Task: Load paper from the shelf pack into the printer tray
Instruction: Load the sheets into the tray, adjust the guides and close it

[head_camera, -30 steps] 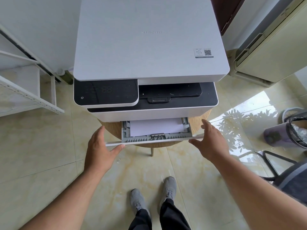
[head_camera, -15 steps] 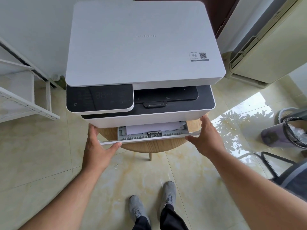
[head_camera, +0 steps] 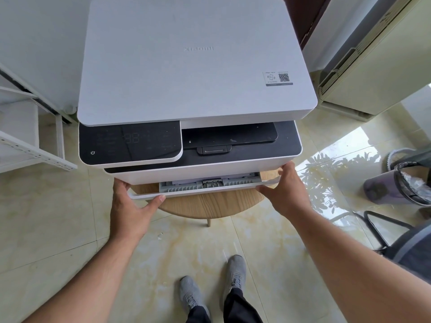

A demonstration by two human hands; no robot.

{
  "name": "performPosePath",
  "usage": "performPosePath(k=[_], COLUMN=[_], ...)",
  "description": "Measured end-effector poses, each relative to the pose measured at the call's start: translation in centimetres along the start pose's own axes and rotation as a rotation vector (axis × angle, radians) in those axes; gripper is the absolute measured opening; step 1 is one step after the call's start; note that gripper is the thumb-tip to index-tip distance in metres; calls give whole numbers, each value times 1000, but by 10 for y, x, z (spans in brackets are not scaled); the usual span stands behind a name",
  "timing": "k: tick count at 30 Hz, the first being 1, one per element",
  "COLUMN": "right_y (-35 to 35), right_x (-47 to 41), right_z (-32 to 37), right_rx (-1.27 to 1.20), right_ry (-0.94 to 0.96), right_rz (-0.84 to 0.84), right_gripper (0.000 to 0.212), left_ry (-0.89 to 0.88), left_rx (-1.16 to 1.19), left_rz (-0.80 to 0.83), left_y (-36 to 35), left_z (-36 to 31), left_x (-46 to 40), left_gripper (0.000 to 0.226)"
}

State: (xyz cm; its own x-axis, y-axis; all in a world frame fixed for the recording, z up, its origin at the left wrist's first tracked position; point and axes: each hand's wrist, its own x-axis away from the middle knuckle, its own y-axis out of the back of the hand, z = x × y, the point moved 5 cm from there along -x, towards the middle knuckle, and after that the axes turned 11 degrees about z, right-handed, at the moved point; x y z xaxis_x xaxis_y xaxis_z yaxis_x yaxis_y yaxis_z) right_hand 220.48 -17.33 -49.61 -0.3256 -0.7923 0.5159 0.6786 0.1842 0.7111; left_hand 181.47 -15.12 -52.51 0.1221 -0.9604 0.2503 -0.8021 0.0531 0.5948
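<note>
A white printer (head_camera: 198,66) with a black control panel sits on a round wooden stool (head_camera: 210,203). Its paper tray (head_camera: 210,184) sticks out only a little at the bottom front, and a thin strip of white paper (head_camera: 186,181) shows inside. My left hand (head_camera: 130,206) grips the tray's left front corner, thumb under the front lip. My right hand (head_camera: 286,190) holds the tray's right front corner. The paper pack is not in view.
A white metal shelf (head_camera: 30,145) stands at the left. At the right are a cream floor air conditioner (head_camera: 373,66), a purple bin (head_camera: 401,183) with a liner, and a dark chair (head_camera: 396,234). My grey shoes (head_camera: 233,273) stand on the tiled floor below the stool.
Both hands have pushed the tray back into the printer. The paper stack, widely visible a second ago, is now almost fully covered by the printer body.
</note>
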Motion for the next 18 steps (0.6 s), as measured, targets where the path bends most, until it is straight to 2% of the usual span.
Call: performPosePath(k=[18], right_y=[2], right_x=[2], right_z=[3], right_rx=[-152], right_ry=[25], right_rz=[25], right_gripper=[79], left_ry=[0], left_rx=[7], left_rz=[1], left_y=[-1], left_z=[5], left_x=[-2], left_gripper=[83])
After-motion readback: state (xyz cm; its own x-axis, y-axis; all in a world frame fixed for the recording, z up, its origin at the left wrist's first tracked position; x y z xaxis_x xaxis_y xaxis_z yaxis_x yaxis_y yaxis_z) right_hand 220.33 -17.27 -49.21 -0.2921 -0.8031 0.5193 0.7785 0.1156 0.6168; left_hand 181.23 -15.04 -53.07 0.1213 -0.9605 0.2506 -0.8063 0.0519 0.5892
